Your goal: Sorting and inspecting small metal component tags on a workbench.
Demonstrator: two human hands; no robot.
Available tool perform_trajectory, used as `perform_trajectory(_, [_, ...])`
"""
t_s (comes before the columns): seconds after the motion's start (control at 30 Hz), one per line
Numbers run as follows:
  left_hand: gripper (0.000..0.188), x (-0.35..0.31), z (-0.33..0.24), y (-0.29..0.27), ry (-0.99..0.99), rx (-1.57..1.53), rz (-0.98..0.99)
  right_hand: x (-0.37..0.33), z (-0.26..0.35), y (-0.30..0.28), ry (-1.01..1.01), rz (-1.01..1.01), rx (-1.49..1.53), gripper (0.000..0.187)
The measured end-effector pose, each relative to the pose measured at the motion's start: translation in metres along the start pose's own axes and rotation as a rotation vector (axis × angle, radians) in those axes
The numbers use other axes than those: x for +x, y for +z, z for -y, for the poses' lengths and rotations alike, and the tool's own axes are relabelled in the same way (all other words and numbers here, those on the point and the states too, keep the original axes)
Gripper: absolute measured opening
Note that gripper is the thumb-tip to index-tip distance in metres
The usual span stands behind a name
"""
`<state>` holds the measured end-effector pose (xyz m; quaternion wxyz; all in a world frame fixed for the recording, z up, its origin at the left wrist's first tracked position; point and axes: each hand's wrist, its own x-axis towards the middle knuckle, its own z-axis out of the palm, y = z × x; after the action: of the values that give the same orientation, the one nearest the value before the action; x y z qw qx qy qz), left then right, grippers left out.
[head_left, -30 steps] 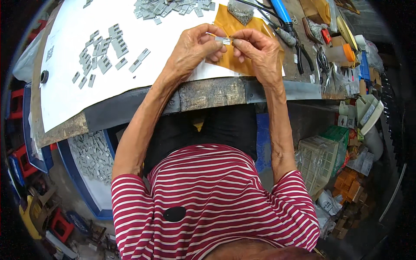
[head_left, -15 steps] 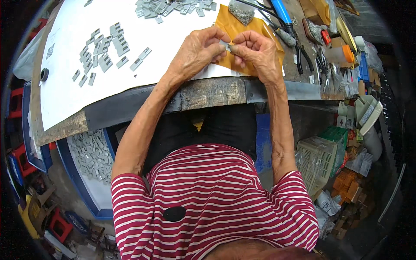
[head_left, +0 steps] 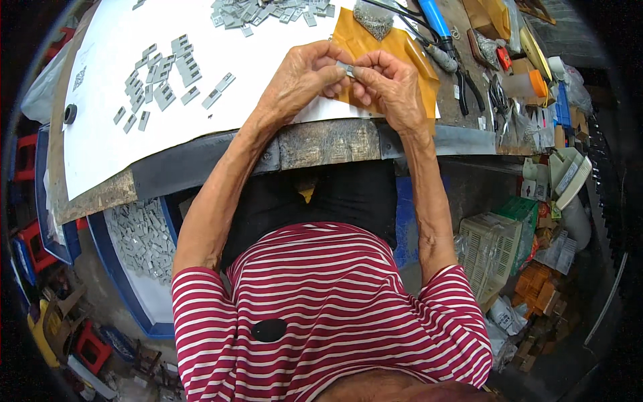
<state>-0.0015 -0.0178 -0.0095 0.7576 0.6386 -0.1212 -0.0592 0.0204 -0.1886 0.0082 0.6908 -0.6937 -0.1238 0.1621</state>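
Note:
Between the fingertips of both hands sits a small grey rectangular piece point(head_left: 346, 68), mostly covered by the fingers. My left hand point(head_left: 309, 72) pinches its left end, and my right hand point(head_left: 388, 82) pinches the right end. Below them lies a yellow-brown envelope point(head_left: 345, 28), with a clear bag of small metal parts point(head_left: 373, 23) on top. Grey pieces with dark slots point(head_left: 162, 75) are laid out in a loose group on white paper point(head_left: 100, 147) to the left. A larger heap of similar grey pieces point(head_left: 258, 12) is at the far edge.
On the right of the bench lie a blue-handled tool point(head_left: 435, 19), pliers point(head_left: 469, 90) and an orange-capped container point(head_left: 537, 83). A black ring point(head_left: 69, 114) sits at the paper's left edge. Under the bench, a blue tray point(head_left: 120, 268) holds many grey pieces.
Both hands stay pinched together over the envelope. The right hand's fingers have shifted slightly and the held piece has turned a little between the fingertips.

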Motion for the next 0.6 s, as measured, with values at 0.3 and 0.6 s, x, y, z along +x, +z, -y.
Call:
perform_trajectory(0.3, [0.022, -0.0014, -0.0015, 0.0002, -0.057, -0.035, -0.058, -0.0015, 0.0046, 0.0047, -0.07, 0.01, -0.122, 0.01])
perform_trajectory(0.6, [0.019, -0.0009, -0.0029, 0.0008, -0.073, -0.03, -0.067, 0.0015, -0.0014, 0.0063, -0.095, -0.02, -0.1, 0.009])
